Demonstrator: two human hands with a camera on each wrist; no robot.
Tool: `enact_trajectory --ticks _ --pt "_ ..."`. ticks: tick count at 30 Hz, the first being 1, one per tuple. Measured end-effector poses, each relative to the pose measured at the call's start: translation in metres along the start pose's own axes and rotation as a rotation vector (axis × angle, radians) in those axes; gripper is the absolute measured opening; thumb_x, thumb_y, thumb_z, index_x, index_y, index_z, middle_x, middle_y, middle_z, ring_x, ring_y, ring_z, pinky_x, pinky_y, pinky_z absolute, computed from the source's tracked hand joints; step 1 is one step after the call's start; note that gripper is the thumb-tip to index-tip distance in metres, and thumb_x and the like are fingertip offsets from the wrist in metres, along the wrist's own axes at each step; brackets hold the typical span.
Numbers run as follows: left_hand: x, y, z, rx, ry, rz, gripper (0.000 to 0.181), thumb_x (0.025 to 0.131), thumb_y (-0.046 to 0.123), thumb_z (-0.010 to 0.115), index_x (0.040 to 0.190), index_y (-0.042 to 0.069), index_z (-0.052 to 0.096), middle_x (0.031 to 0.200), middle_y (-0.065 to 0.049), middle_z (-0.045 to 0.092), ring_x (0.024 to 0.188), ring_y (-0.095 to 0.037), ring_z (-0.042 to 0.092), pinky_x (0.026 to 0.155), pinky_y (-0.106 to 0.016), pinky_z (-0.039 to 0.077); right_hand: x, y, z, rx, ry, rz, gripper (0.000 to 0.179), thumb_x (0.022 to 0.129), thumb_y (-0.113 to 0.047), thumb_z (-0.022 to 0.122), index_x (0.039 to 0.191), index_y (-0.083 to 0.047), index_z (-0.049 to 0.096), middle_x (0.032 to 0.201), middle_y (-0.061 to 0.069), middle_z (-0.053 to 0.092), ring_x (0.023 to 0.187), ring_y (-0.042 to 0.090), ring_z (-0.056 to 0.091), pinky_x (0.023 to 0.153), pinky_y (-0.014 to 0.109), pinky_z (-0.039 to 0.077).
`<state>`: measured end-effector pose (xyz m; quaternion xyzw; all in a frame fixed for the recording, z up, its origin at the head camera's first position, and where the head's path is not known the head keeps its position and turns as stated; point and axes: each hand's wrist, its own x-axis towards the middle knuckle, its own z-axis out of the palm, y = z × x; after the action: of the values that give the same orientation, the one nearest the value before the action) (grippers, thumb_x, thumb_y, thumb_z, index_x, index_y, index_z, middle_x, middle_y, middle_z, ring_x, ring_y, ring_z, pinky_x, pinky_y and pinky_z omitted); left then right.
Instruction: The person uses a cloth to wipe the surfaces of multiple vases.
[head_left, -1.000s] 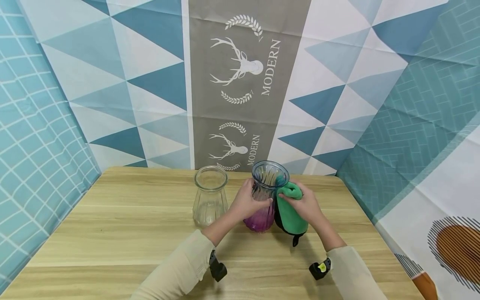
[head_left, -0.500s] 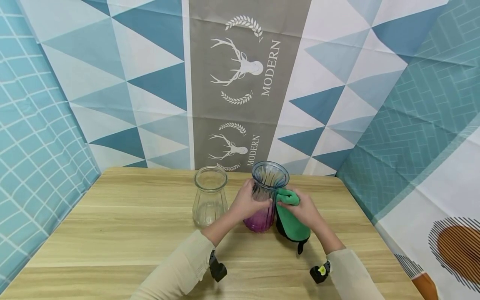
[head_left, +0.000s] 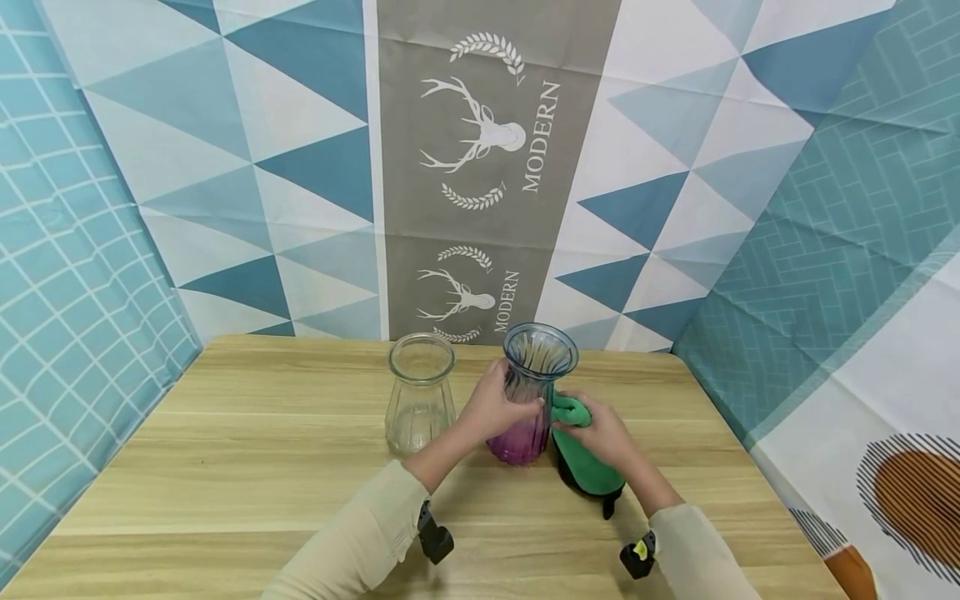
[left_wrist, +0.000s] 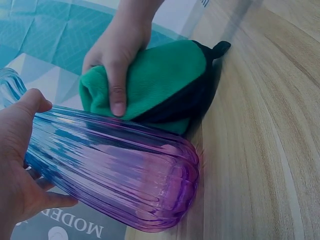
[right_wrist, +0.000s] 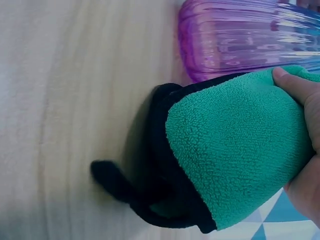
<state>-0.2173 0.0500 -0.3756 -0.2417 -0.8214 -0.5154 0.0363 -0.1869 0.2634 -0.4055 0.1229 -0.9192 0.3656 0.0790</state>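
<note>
A ribbed glass vase (head_left: 525, 433), blue at the flared rim and purple at the base, stands upright on the wooden table. My left hand (head_left: 498, 402) grips its neck from the left, thumb in front. On the vase's right side, my right hand (head_left: 596, 425) holds a folded green cleaning cloth (head_left: 588, 462) with black edging and a black hanging loop. In the left wrist view the cloth (left_wrist: 160, 75) lies against the vase's side, pressed by the thumb. The right wrist view shows the cloth's fuzzy face (right_wrist: 235, 150) beside the purple base (right_wrist: 225, 45).
A clear ribbed glass vase (head_left: 420, 408) stands just left of the left forearm. Behind the wooden table (head_left: 247, 467) hangs a patterned cloth backdrop (head_left: 315, 167) close to its far edge. Each wrist carries a small black camera.
The right hand and the green cloth have slid down along the vase's right side, from just below the rim to mid-height. The left hand and both vases have stayed in place.
</note>
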Motion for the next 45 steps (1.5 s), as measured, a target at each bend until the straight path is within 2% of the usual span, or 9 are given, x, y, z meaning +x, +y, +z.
enact_trajectory --ticks 7,14,18,21,28,31,35,40,45 --pt "0.0 -0.001 0.0 -0.006 0.0 0.002 0.075 0.075 0.029 0.074 0.138 0.009 0.039 0.135 -0.015 0.046 0.126 -0.029 0.046 0.107 -0.045 0.038 -0.001 0.006 0.006 -0.074 -0.008 0.015 0.049 0.081 -0.018 0.073 0.126 -0.013 0.056 0.116 0.013 0.065 0.107 0.032 0.061 0.086 0.047 0.051" --pt "-0.001 -0.003 0.002 -0.017 0.006 -0.024 0.082 0.075 0.039 0.076 0.141 0.01 0.036 0.137 -0.013 0.045 0.127 -0.029 0.045 0.108 -0.047 0.036 -0.002 0.009 0.01 -0.15 -0.033 0.02 0.049 0.082 -0.02 0.072 0.128 -0.012 0.055 0.12 0.013 0.063 0.108 0.033 0.061 0.087 0.05 0.05" --pt "-0.002 -0.002 0.002 -0.024 0.01 -0.038 0.082 0.076 0.039 0.075 0.141 0.009 0.035 0.137 -0.013 0.045 0.127 -0.029 0.045 0.108 -0.046 0.036 -0.003 0.01 0.01 -0.159 -0.034 0.022 0.049 0.082 -0.021 0.072 0.128 -0.013 0.055 0.119 0.013 0.064 0.106 0.032 0.061 0.086 0.049 0.051" --pt "-0.002 0.0 0.002 -0.023 0.009 -0.037 0.082 0.076 0.039 0.075 0.141 0.009 0.036 0.136 -0.013 0.045 0.127 -0.029 0.045 0.108 -0.047 0.036 -0.005 0.009 0.008 -0.122 -0.021 0.026 0.049 0.081 -0.021 0.073 0.127 -0.014 0.056 0.118 0.012 0.064 0.106 0.031 0.061 0.085 0.047 0.052" --pt "-0.001 0.0 0.003 -0.005 0.026 -0.036 0.081 0.075 0.04 0.076 0.14 0.009 0.038 0.131 -0.012 0.046 0.124 -0.029 0.046 0.108 -0.045 0.037 -0.002 0.001 -0.005 0.052 0.033 0.004 0.051 0.082 -0.025 0.072 0.129 -0.015 0.055 0.126 0.014 0.06 0.11 0.032 0.06 0.082 0.041 0.055" --pt "0.0 0.0 0.003 0.004 0.039 -0.043 0.081 0.074 0.041 0.076 0.14 0.009 0.04 0.125 -0.01 0.045 0.12 -0.028 0.049 0.105 -0.044 0.04 0.0 -0.006 -0.011 0.075 0.051 0.022 0.053 0.083 -0.031 0.07 0.131 -0.015 0.054 0.129 0.014 0.058 0.114 0.033 0.057 0.086 0.044 0.053" --pt "-0.001 0.0 0.003 0.013 0.045 -0.051 0.08 0.074 0.041 0.076 0.139 0.009 0.041 0.12 -0.009 0.044 0.115 -0.027 0.05 0.102 -0.043 0.042 0.002 -0.017 -0.019 0.123 0.09 0.04 0.051 0.082 -0.03 0.071 0.128 -0.012 0.055 0.128 0.015 0.058 0.116 0.034 0.055 0.09 0.047 0.051" --pt "-0.001 0.001 0.002 0.01 0.038 -0.037 0.077 0.074 0.04 0.076 0.138 0.011 0.043 0.118 -0.009 0.044 0.112 -0.026 0.051 0.1 -0.043 0.044 0.006 -0.024 -0.027 0.167 0.143 0.007 0.046 0.083 -0.025 0.071 0.124 -0.011 0.057 0.124 0.014 0.06 0.11 0.032 0.058 0.086 0.045 0.053" --pt "-0.001 0.003 0.001 0.017 0.029 -0.03 0.074 0.074 0.038 0.076 0.136 0.013 0.045 0.119 -0.01 0.044 0.112 -0.025 0.051 0.099 -0.043 0.044 0.007 -0.03 -0.03 0.173 0.165 0.02 0.046 0.082 -0.026 0.072 0.124 -0.012 0.058 0.122 0.014 0.061 0.108 0.03 0.059 0.085 0.044 0.053"
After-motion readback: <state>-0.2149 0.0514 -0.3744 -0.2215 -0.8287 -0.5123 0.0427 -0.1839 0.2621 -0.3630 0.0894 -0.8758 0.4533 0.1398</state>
